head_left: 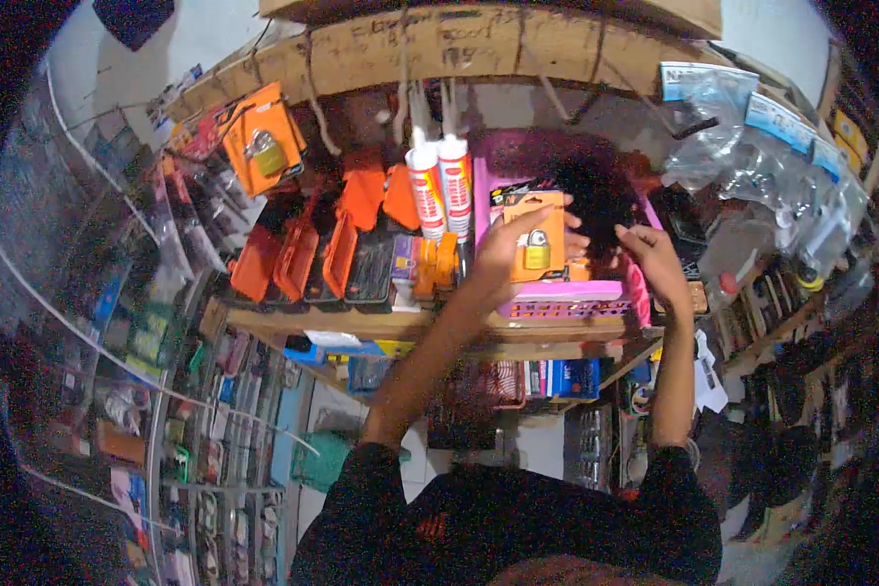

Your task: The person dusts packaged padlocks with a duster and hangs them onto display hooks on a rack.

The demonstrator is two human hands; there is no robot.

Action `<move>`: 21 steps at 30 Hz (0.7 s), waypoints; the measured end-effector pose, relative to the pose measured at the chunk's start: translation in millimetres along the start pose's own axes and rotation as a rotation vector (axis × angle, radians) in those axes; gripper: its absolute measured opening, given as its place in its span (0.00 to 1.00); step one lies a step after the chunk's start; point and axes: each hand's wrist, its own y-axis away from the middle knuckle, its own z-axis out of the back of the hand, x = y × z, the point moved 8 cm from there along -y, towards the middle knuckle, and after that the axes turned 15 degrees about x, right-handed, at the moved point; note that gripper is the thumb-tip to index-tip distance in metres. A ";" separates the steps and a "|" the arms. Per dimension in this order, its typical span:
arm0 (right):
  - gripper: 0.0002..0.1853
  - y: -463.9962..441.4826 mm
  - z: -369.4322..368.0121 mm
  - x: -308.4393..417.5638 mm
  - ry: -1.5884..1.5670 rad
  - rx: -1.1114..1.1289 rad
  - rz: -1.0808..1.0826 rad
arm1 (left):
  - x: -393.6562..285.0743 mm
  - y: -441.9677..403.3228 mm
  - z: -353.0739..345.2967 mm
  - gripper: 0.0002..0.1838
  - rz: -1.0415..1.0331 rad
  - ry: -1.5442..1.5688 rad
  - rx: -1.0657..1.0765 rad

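My left hand (503, 256) is closed around an orange carded padlock (535, 242). Its fingertips show past the card's right edge, and the brass lock faces me. The pack is held over a pink plastic basket (566, 290), with other orange packs partly hidden behind it. At the basket's right side is my right hand (657, 262), its thumb and fingers drawn together. Whatever lies between those fingertips is too dark and small to make out. The basket's inside is mostly in deep shadow.
Two white sealant tubes (439, 186) stand left of the basket, beside orange bins (308, 249). Another padlock pack (264, 142) hangs at upper left. Clear plastic bags (752, 137) hang at right. The wooden shelf edge (439, 327) runs below the basket.
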 end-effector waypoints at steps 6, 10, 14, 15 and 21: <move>0.20 -2.3 -2.4 -6.2 0.093 -0.004 -0.059 | -48.0 57.9 -37.6 0.19 -0.122 -0.166 -0.163; 0.21 0.3 -4.2 0.0 0.094 -0.019 -0.072 | -102.0 104.0 -44.2 0.18 -0.288 -0.308 -0.173; 0.22 1.9 -7.1 3.8 0.094 -0.040 -0.046 | -167.4 140.6 -69.7 0.21 -0.430 -0.509 -0.346; 0.22 2.7 -5.9 4.5 0.121 -0.042 -0.058 | -180.5 145.8 -78.5 0.20 -0.447 -0.508 -0.320; 0.23 2.1 -1.8 2.2 0.207 -0.068 -0.051 | -266.5 185.2 -80.1 0.17 -0.626 -0.904 -0.570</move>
